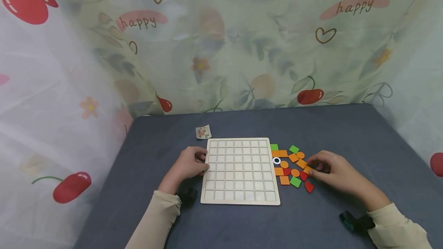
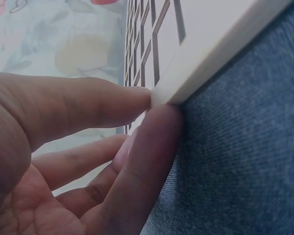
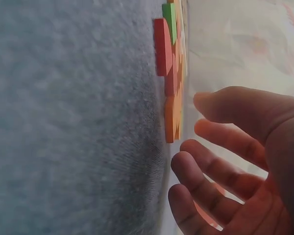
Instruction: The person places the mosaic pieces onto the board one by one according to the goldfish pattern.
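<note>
- Head view: we see the gridded board (image 1: 238, 175) whole, flat on the dark table (image 1: 155, 133), every cell bare.
- Left hand (image 1: 188, 164) is at the board's left side. Only the left wrist view shows us the grip: thumb and a finger pinching the pale edge, the other fingers loosely bent behind.
- Right hand (image 1: 333, 170) is beside the loose pieces, nearest an orange square (image 1: 307, 170). From the head view we cannot tell if the thumb touches it; the right wrist view shows us fingers spread, slightly curved, with nothing between them.
- Pieces lie just right of the board: orange, green, red, and a black-and-white disc (image 1: 276, 160). The right wrist view gives us their thickness, edge-on.
- Small patterned card (image 1: 203, 132) near the board's far left corner; we find it in the head view alone.
</note>
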`<state>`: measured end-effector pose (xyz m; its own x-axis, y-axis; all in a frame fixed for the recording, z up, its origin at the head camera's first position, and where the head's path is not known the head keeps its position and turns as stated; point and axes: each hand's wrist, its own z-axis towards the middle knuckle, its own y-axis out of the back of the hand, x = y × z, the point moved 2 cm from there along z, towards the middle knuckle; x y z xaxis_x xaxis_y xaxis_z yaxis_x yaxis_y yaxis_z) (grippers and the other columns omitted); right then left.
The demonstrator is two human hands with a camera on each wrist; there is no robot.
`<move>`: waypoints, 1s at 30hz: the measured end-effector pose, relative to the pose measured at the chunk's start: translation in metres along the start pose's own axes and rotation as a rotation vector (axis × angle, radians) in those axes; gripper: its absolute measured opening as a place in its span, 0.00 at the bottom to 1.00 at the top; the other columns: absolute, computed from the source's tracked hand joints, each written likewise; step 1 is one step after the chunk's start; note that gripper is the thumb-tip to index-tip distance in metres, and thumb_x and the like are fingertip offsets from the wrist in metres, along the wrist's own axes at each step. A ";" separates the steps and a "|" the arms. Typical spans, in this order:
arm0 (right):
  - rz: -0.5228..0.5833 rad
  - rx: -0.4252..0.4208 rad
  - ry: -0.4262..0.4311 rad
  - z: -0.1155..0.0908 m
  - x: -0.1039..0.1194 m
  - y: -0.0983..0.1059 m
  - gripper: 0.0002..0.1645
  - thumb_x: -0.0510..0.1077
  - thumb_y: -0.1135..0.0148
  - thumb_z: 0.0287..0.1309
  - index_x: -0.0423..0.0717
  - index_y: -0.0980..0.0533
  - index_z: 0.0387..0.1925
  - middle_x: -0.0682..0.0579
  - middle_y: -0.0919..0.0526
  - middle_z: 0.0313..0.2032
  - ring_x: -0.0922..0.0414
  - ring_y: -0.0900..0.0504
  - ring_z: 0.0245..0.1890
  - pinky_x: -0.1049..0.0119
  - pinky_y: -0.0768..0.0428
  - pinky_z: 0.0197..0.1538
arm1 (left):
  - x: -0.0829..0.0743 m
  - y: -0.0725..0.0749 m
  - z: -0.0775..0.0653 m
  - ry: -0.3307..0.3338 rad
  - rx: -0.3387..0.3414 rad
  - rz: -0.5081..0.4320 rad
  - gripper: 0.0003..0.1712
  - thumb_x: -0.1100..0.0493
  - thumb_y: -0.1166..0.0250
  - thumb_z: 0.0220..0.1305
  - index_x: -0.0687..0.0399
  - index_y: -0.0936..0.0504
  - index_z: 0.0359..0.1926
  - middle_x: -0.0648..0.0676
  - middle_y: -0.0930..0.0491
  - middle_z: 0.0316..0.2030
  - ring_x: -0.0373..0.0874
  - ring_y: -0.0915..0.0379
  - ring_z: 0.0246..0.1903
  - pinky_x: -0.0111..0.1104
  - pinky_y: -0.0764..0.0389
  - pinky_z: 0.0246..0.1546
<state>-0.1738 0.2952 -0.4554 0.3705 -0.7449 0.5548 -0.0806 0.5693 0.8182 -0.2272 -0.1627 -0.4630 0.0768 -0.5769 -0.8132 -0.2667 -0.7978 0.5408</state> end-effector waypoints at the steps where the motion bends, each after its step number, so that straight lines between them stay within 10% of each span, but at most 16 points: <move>1: -0.003 0.000 -0.010 0.002 0.000 0.000 0.15 0.44 0.23 0.62 0.49 0.15 0.50 0.53 0.14 0.46 0.67 0.23 0.36 0.70 0.20 0.34 | 0.000 0.000 0.000 0.001 0.000 0.002 0.30 0.68 0.27 0.62 0.65 0.20 0.66 0.61 0.20 0.46 0.46 0.18 0.33 0.38 0.09 0.30; 30: -0.045 0.069 -0.289 0.085 0.005 -0.020 0.18 0.52 0.28 0.66 0.41 0.13 0.45 0.43 0.16 0.40 0.51 0.22 0.37 0.63 0.21 0.38 | -0.001 0.001 -0.002 -0.001 0.001 -0.004 0.30 0.69 0.27 0.62 0.67 0.20 0.66 0.62 0.20 0.46 0.46 0.17 0.33 0.37 0.09 0.30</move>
<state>-0.2490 0.2508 -0.4560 0.0973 -0.8427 0.5295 -0.1365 0.5157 0.8458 -0.2257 -0.1631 -0.4610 0.0768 -0.5731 -0.8158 -0.2670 -0.8002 0.5370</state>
